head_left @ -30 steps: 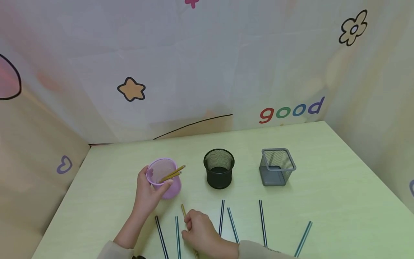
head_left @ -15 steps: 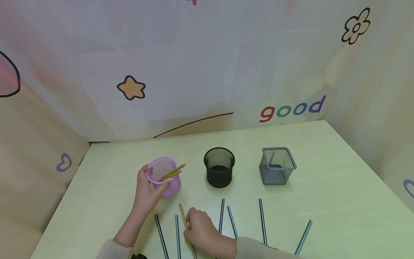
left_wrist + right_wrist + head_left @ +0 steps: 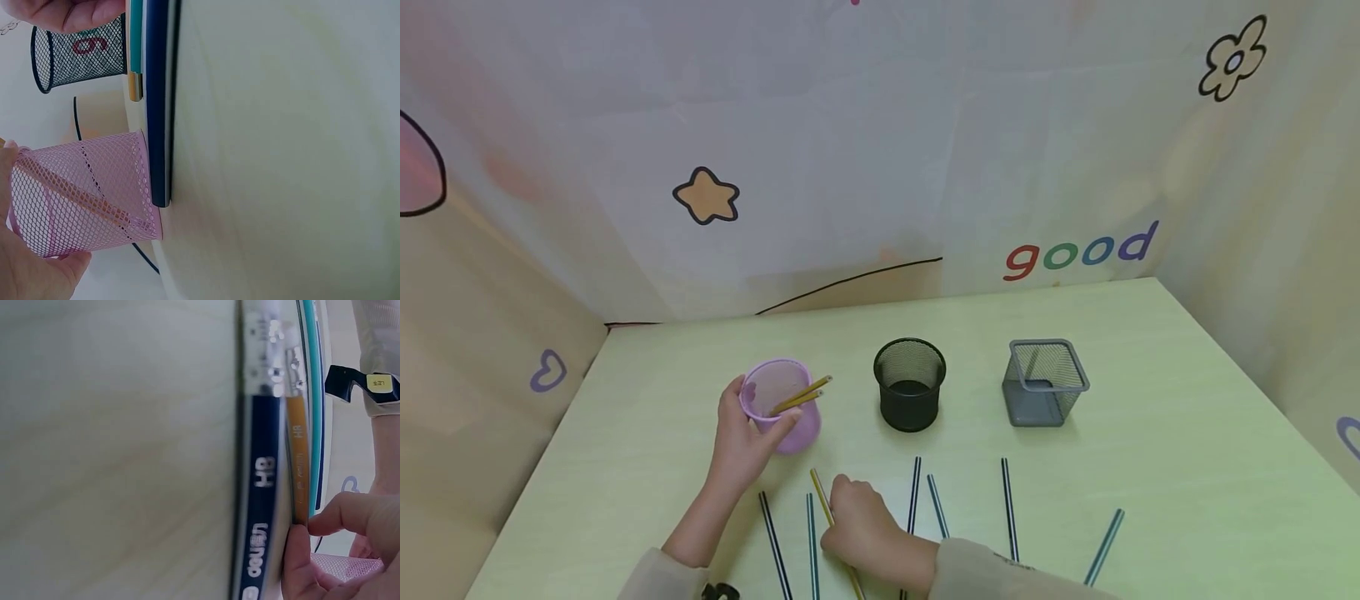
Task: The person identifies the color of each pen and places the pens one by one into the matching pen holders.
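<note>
My left hand grips the pink mesh pen holder, thumb near its rim, fingers mostly hidden behind. Two yellow pencils lean inside it and stick out over the right side. In the left wrist view the holder's base appears to meet the table. Lower in the head view, my right hand pinches a third yellow pencil between thumb and fingers. The right wrist view shows that pencil beside a dark blue one. Whether the pinched pencil still touches the table I cannot tell.
A black round mesh holder and a grey square mesh holder stand to the right of the pink one. Dark blue pencils and teal pencils lie spread along the front of the table. Printed curtains enclose the table behind and sideways.
The yellow pencil at my right hand has swung slightly, its far end moving left, and my fingers have closed more on it. The left hand keeps its hold on the pink holder.
</note>
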Motion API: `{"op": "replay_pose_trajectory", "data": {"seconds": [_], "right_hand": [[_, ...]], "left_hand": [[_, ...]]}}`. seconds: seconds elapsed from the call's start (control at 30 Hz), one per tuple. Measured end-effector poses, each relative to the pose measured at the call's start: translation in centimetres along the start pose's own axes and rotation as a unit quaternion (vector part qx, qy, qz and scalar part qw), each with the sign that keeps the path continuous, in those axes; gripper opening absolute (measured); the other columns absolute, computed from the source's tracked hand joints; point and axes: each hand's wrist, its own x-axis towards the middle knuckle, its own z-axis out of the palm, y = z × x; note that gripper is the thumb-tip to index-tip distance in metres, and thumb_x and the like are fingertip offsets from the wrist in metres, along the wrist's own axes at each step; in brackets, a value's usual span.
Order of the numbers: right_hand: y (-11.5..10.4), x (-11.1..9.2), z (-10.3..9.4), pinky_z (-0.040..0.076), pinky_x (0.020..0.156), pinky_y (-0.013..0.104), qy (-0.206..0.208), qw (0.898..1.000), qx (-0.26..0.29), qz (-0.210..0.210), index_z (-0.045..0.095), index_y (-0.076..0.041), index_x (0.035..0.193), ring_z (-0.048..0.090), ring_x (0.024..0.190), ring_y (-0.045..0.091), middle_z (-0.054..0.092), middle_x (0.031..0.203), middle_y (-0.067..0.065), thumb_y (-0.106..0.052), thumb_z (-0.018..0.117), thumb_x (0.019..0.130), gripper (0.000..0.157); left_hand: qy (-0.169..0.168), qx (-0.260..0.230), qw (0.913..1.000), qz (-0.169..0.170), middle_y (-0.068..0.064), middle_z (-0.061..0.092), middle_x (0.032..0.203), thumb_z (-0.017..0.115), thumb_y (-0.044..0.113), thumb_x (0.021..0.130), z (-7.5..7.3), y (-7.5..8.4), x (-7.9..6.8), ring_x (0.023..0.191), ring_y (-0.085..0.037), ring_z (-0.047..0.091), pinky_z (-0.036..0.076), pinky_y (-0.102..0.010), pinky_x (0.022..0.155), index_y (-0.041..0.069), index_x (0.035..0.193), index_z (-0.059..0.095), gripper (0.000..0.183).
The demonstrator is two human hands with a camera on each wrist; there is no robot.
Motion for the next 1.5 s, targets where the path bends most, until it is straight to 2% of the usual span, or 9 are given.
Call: {"op": "replay_pose_trajectory", "data": {"seconds": [0.27, 0.5, 0.83, 1.0, 1.17, 1.5], "right_hand": [[-0.3, 0.4, 0.1, 0.038, 0.046, 0.026, -0.021, 0.999, -0.011, 0.03, 0.047, -0.003, 0.081, 0.045, 0.057, 0.018, 0.047, 0.066, 0.006, 0.003, 0.071, 0.064, 0.03], [-0.5, 0.5, 0.2, 0.039, 0.047, 0.027, -0.026, 0.999, -0.018, 0.029, 0.047, -0.004, 0.08, 0.045, 0.057, 0.017, 0.047, 0.067, 0.005, 0.001, 0.073, 0.064, 0.031], [-0.4, 0.9, -0.2, 0.04, 0.048, 0.025, -0.043, 0.996, 0.036, 0.066, 0.054, 0.0, 0.078, 0.047, 0.059, 0.018, 0.051, 0.068, 0.006, 0.002, 0.074, 0.066, 0.023], [-0.2, 1.1, -0.4, 0.036, 0.045, 0.023, -0.039, 0.996, 0.05, 0.062, 0.058, 0.0, 0.068, 0.044, 0.056, 0.015, 0.048, 0.063, 0.003, 0.002, 0.072, 0.067, 0.015], [0.1, 1.0, -0.8, 0.03, 0.042, 0.021, -0.029, 0.997, 0.056, 0.047, 0.054, -0.003, 0.058, 0.041, 0.052, 0.014, 0.044, 0.058, 0.001, 0.003, 0.07, 0.067, 0.019], [0.6, 0.9, -1.4, 0.034, 0.042, 0.02, -0.004, 0.996, 0.081, 0.043, 0.053, -0.005, 0.057, 0.045, 0.052, 0.014, 0.048, 0.06, 0.002, 0.004, 0.069, 0.067, 0.021]], "left_hand": [[0.002, 0.0, 1.0, 0.0, -0.029, 0.029, 0.141, 0.077, 0.021, 0.079, 0.0, 0.1, 0.0, 0.131, -0.043, 0.036, 0.034, -0.055, 0.108, -0.008, 0.145, 0.013, 0.096], [0.001, 0.001, 1.0, 0.001, -0.03, 0.029, 0.14, 0.077, 0.021, 0.079, -0.1, 0.1, -0.1, 0.13, -0.044, 0.036, 0.034, -0.055, 0.107, -0.008, 0.145, 0.013, 0.096], [-0.007, 0.007, 0.9999, -0.012, -0.027, 0.028, 0.143, 0.076, 0.025, 0.081, -0.2, 0.3, -0.1, 0.133, -0.043, 0.033, 0.032, -0.055, 0.109, -0.005, 0.147, 0.012, 0.096], [-0.009, 0.006, 0.9998, -0.014, -0.026, 0.028, 0.143, 0.076, 0.027, 0.081, -0.2, 0.5, -0.1, 0.134, -0.042, 0.033, 0.032, -0.055, 0.109, -0.004, 0.147, 0.012, 0.096], [-0.009, 0.007, 0.9998, -0.017, -0.025, 0.029, 0.143, 0.076, 0.026, 0.081, -0.1, 0.6, -0.1, 0.134, -0.042, 0.033, 0.031, -0.054, 0.11, -0.003, 0.147, 0.012, 0.096], [-0.006, 0.02, 0.9994, -0.027, -0.026, 0.028, 0.145, 0.075, 0.025, 0.082, -0.1, 0.8, -0.1, 0.135, -0.042, 0.032, 0.032, -0.054, 0.109, -0.003, 0.147, 0.012, 0.095]]}}
